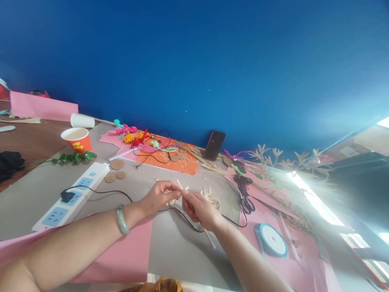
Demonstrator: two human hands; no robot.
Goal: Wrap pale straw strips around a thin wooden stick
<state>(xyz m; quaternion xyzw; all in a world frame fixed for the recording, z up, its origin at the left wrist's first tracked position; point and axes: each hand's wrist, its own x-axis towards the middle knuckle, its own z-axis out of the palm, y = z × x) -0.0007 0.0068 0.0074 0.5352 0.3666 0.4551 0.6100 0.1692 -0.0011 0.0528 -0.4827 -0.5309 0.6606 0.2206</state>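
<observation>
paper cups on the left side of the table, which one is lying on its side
The plain white cup, lying behind the red cup, which has yellow lettering and stands upright with its mouth facing up.

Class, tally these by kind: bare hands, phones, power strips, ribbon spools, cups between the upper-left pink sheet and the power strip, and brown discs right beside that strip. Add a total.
Left hand and right hand: 2
Red cup and white cup: 2
Phone: 1
Power strip: 1
Ribbon spool: 1
Brown discs: 3
Total: 10
</observation>
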